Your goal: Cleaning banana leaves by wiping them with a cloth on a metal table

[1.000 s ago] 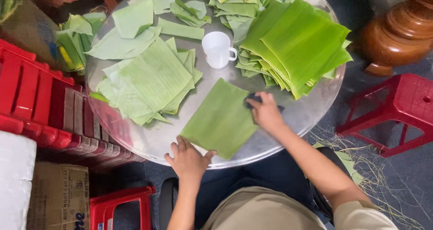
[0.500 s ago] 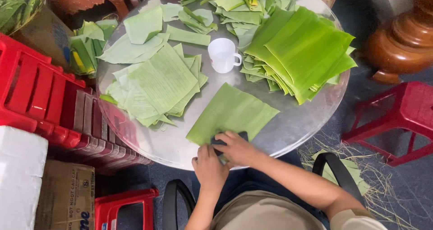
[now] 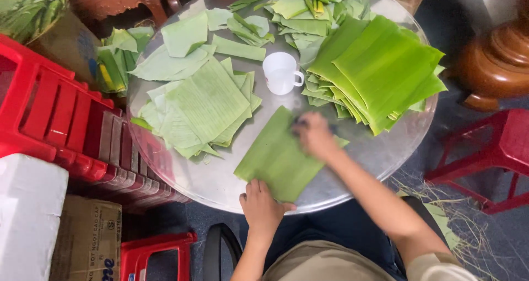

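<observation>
Both hands [image 3: 263, 204] [image 3: 315, 135] press flat, grip spread, on leaf [image 3: 278, 158] beside cup [image 3: 280, 73].

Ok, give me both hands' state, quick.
Left hand: open, pressing the flat green banana leaf down.
Right hand: closed on something small and dark, blurred.

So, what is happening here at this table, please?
A person sits at a round metal table and works on one banana leaf piece spread flat near its front edge. The left hand presses the leaf's near corner down at the table rim. The right hand lies on the far end of the leaf with something dark under the fingers, probably a cloth; it is blurred. A white cup stands behind the leaf, between a pale leaf stack and a brighter green stack.
</observation>
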